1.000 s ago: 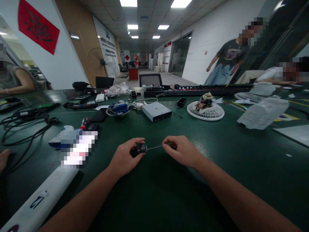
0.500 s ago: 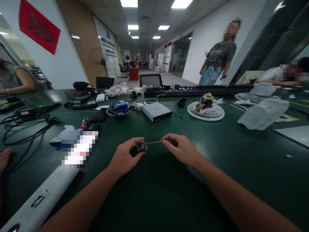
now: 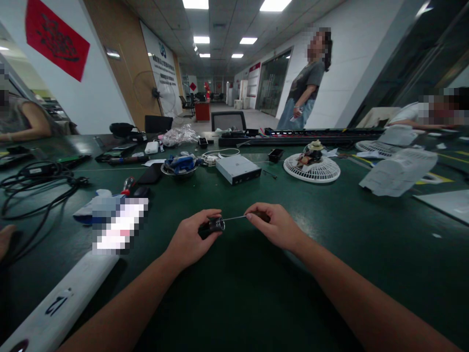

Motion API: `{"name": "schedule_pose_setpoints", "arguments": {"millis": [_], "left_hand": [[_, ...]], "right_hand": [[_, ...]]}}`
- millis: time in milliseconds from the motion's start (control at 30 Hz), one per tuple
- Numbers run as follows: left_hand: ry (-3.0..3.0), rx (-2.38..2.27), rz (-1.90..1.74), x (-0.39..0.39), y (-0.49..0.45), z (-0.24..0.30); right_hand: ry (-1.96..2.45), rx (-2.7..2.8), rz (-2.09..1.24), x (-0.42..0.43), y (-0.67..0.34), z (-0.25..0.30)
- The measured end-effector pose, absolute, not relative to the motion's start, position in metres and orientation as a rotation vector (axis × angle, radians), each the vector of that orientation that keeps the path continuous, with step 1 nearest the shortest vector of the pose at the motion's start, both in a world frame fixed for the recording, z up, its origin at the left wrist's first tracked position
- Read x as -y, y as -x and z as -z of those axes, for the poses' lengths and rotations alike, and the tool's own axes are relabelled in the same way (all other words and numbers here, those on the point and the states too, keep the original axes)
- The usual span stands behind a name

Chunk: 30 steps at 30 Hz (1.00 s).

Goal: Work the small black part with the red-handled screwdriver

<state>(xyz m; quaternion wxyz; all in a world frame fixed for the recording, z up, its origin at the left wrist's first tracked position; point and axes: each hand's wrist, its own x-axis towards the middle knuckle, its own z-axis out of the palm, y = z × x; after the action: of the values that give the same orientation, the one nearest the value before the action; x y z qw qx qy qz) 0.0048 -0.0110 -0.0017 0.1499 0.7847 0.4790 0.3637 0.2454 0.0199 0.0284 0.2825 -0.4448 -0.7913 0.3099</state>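
Observation:
My left hand (image 3: 192,235) is closed around a small dark cylindrical part (image 3: 213,225), whose round open end faces right. In my right hand (image 3: 277,226) is a screwdriver (image 3: 261,215) with a brownish handle. Its thin metal shaft points left, and the tip lies at the upper rim of the part; whether it touches cannot be made out. Both hands are just above the green tabletop (image 3: 234,288). Beyond them sits a grey optical drive (image 3: 238,168).
A bowl (image 3: 179,168) with blue things and a white fan grille (image 3: 311,168) stand farther back. To the left are a white bar-shaped object (image 3: 58,303), a red-handled screwdriver (image 3: 128,186) and black cables (image 3: 40,190). A translucent plastic piece (image 3: 399,171) lies right.
My left hand and the dark part have shifted slightly right, and the part's open end shows a little more. A person in the background has walked left and turned.

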Motion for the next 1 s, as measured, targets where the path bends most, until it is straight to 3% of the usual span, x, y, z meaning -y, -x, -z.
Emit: {"name": "schedule_pose_setpoints", "arguments": {"millis": [233,467,633,867,1000], "left_hand": [[-2.263,-1.403,-1.048,0.0103,-0.0041,0.0017],[-2.248,-1.374,-1.032,0.0118,-0.0064,0.0018],[-2.228,-1.381,-1.033,0.0111,-0.0054,0.0018],[-2.209,-1.336,-1.064,0.0114,-0.0063,0.0016],[-2.24,-1.319,-1.057,0.0114,-0.0062,0.0019]], "right_hand": [[1.283,2.23,-0.646,-0.018,-0.2456,-0.0328],[1.206,2.175,-0.811,-0.0188,-0.2467,-0.0312],[1.275,2.231,-0.681,-0.0181,-0.2459,-0.033],[1.205,2.171,-0.817,-0.0186,-0.2466,-0.0317],[1.281,2.221,-0.679,-0.0182,-0.2454,-0.0327]]}}
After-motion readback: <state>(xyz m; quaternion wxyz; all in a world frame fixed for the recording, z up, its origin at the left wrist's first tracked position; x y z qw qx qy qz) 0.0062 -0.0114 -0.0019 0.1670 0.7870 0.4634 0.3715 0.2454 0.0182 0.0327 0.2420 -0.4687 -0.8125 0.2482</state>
